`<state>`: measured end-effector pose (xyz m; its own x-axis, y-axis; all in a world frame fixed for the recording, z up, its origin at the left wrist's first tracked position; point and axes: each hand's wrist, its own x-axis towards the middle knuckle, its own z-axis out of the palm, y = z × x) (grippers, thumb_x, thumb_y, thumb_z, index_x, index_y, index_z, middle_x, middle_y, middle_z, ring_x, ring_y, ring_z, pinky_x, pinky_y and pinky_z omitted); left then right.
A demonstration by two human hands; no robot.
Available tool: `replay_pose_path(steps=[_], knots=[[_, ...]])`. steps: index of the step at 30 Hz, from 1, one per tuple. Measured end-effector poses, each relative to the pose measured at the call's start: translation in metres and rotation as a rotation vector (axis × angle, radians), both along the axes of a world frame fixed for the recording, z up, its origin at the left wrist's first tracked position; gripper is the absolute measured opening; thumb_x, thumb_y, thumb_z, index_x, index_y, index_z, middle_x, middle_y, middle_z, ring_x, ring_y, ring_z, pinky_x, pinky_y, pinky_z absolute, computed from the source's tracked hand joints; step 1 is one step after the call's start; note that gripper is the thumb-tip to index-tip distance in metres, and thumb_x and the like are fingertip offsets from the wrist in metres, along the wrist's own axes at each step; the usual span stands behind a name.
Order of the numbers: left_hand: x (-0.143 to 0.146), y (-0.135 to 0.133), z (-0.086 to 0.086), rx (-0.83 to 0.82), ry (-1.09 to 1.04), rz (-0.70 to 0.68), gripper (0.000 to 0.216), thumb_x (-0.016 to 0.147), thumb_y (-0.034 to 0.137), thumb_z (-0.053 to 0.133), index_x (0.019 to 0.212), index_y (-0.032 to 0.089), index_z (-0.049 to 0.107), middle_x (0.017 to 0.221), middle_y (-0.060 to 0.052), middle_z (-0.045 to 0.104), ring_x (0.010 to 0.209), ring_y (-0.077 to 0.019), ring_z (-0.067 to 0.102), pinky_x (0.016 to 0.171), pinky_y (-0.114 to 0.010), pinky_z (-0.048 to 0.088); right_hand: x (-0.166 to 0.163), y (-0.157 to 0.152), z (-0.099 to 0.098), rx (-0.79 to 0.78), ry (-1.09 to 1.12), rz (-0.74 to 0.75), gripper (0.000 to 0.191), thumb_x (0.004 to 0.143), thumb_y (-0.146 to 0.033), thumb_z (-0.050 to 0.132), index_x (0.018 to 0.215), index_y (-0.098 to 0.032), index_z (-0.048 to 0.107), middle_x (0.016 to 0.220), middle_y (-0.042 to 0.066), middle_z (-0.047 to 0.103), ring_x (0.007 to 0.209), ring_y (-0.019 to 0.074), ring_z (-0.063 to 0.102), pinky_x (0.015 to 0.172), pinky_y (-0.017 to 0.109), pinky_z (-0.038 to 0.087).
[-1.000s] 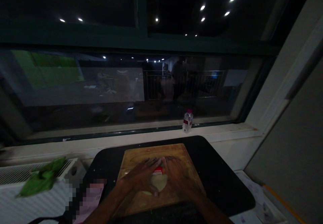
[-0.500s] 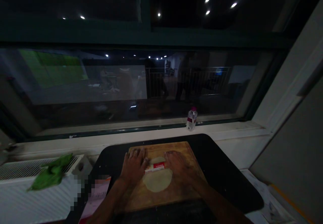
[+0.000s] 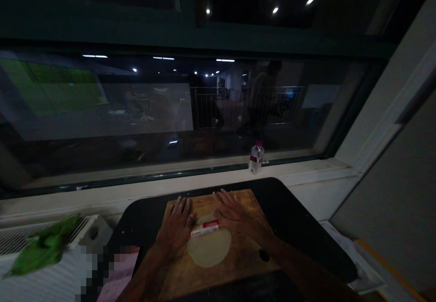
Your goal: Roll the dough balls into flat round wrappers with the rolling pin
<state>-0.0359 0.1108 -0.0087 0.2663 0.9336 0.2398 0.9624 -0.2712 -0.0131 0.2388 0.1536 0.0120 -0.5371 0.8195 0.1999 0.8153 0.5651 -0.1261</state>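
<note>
A flattened round of dough (image 3: 210, 248) lies on a wooden board (image 3: 190, 284). Across its far part rests a roller with a red and white label (image 3: 205, 229); only the stretch between my hands shows, and a little dough appears beyond it. My left hand (image 3: 175, 222) lies flat over the roller's left end, fingers stretched forward. Over the right end lies my right hand (image 3: 231, 211), palm down with its fingers extended and somewhat spread. Pale flour dusts the fingertips. Both ends of the roller are hidden under the hands.
The board sits on a black table (image 3: 293, 229) against a windowsill (image 3: 218, 177). A clear bottle with a pink cap (image 3: 256, 158) stands on the sill. Left are a green cloth (image 3: 44, 245) on a white radiator (image 3: 85, 234) and a pink printed sheet (image 3: 119, 270). Papers (image 3: 350, 252) lie right.
My hands and the roller have shifted slightly, and the right hand's fingers now reach further forward. More of the roller's label shows. The whole view has moved a little.
</note>
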Motion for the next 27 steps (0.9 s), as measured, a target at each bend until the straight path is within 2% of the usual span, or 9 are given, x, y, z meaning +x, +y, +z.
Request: replay_pose_path(steps=[3, 6, 11, 14, 19, 24, 27], knots=[[0.002, -0.008, 0.002, 0.028, -0.032, 0.019, 0.06, 0.114, 0.039, 0.03, 0.164, 0.016, 0.052, 0.172, -0.015, 0.051, 0.167, -0.0329, 0.037, 0.134, -0.057, 0.033, -0.004, -0.001, -0.007, -0.035, 0.008, -0.14, 0.062, 0.116, -0.044, 0.048, 0.172, -0.017, 0.042, 0.175, 0.018, 0.045, 0.166, 0.0334, 0.036, 0.133, 0.06, 0.031], [0.006, -0.014, 0.006, 0.027, -0.031, 0.032, 0.061, 0.114, 0.04, 0.031, 0.164, 0.013, 0.052, 0.172, -0.017, 0.052, 0.166, -0.0336, 0.038, 0.133, -0.057, 0.035, -0.008, -0.008, -0.009, -0.005, 0.015, -0.224, 0.063, 0.115, -0.042, 0.044, 0.171, -0.012, 0.043, 0.174, 0.021, 0.044, 0.167, 0.0351, 0.032, 0.135, 0.061, 0.027], [0.013, -0.028, 0.007, 0.062, -0.013, 0.07, 0.059, 0.109, 0.034, 0.038, 0.162, 0.015, 0.055, 0.17, -0.016, 0.054, 0.163, -0.0325, 0.043, 0.134, -0.057, 0.035, -0.007, -0.031, -0.006, 0.088, 0.02, -0.22, 0.07, 0.11, -0.038, 0.051, 0.173, -0.009, 0.038, 0.176, 0.021, 0.039, 0.168, 0.0366, 0.03, 0.137, 0.063, 0.019], [0.017, -0.042, 0.007, 0.081, -0.002, 0.088, 0.06, 0.108, 0.034, 0.037, 0.161, 0.011, 0.056, 0.169, -0.018, 0.054, 0.162, -0.0323, 0.046, 0.134, -0.056, 0.034, -0.005, -0.048, 0.0, 0.115, 0.011, -0.198, 0.067, 0.111, -0.034, 0.049, 0.172, -0.009, 0.039, 0.176, 0.021, 0.04, 0.167, 0.0348, 0.032, 0.137, 0.06, 0.02], [0.021, -0.069, 0.012, 0.103, -0.054, 0.073, 0.062, 0.111, 0.036, 0.032, 0.163, 0.009, 0.053, 0.169, -0.019, 0.054, 0.161, -0.032, 0.047, 0.132, -0.054, 0.039, -0.007, -0.074, 0.007, 0.131, 0.052, -0.23, 0.059, 0.115, -0.035, 0.04, 0.167, -0.007, 0.049, 0.173, 0.02, 0.045, 0.165, 0.0329, 0.037, 0.137, 0.055, 0.023], [0.025, -0.093, 0.014, 0.116, -0.081, 0.045, 0.061, 0.113, 0.036, 0.029, 0.161, 0.01, 0.057, 0.167, -0.018, 0.056, 0.16, -0.0326, 0.049, 0.13, -0.053, 0.043, -0.007, -0.093, 0.002, 0.14, 0.083, -0.25, 0.058, 0.114, -0.032, 0.038, 0.166, -0.008, 0.051, 0.168, 0.019, 0.053, 0.162, 0.0319, 0.043, 0.135, 0.052, 0.027], [0.025, -0.104, 0.01, 0.124, -0.083, 0.03, 0.061, 0.114, 0.037, 0.029, 0.161, 0.011, 0.058, 0.167, -0.016, 0.056, 0.159, -0.0324, 0.05, 0.128, -0.053, 0.045, -0.007, -0.105, -0.001, 0.129, 0.101, -0.262, 0.058, 0.116, -0.032, 0.036, 0.165, -0.007, 0.052, 0.169, 0.018, 0.052, 0.162, 0.0317, 0.043, 0.135, 0.05, 0.029]])
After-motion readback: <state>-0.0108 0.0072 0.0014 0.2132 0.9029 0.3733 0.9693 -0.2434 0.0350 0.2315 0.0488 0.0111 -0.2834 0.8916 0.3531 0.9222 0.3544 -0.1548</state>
